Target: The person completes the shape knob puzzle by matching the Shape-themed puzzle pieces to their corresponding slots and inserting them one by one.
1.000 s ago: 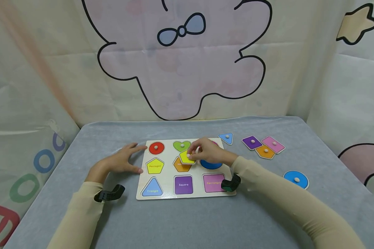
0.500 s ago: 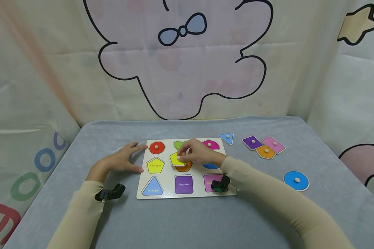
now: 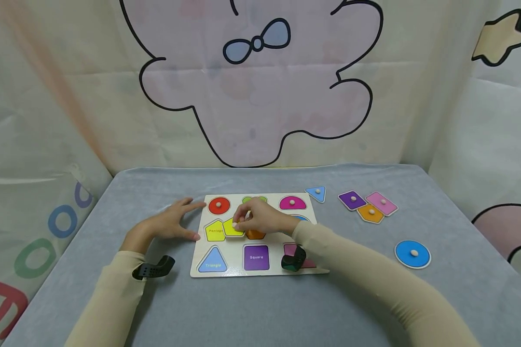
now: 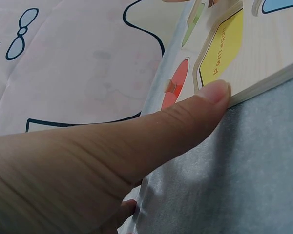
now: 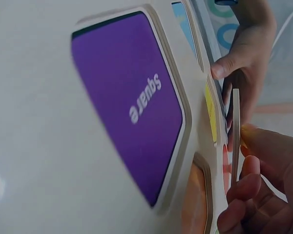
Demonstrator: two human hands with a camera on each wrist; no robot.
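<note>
A white shape-puzzle board [image 3: 234,262] lies on the cloth. My right hand [image 3: 262,215] pinches a yellow pentagon puzzle piece [image 3: 230,229] by its small knob. The piece overlaps the right part of the printed Pentagon recess [image 3: 214,231] in the head view; the right wrist view shows the piece [image 5: 236,131] edge-on, raised off the board. My left hand [image 3: 169,221] has its thumb and a finger spread along the board's left edge, and the thumb [image 4: 215,91] touches the corner by the Pentagon recess. The right hand partly covers the green heart and the orange recess.
A knobbed red circle [image 3: 219,206] and a magenta semicircle [image 3: 292,202] sit in the board. Loose knobbed pieces lie to the right: a light blue triangle [image 3: 317,193], purple [image 3: 351,200], pink [image 3: 382,203] and orange [image 3: 370,213] pieces, and a blue round one [image 3: 412,254].
My right hand has carried the yellow pentagon piece leftward, from over the orange recess to the edge of the Pentagon recess. The left hand has stayed at the board's edge.
</note>
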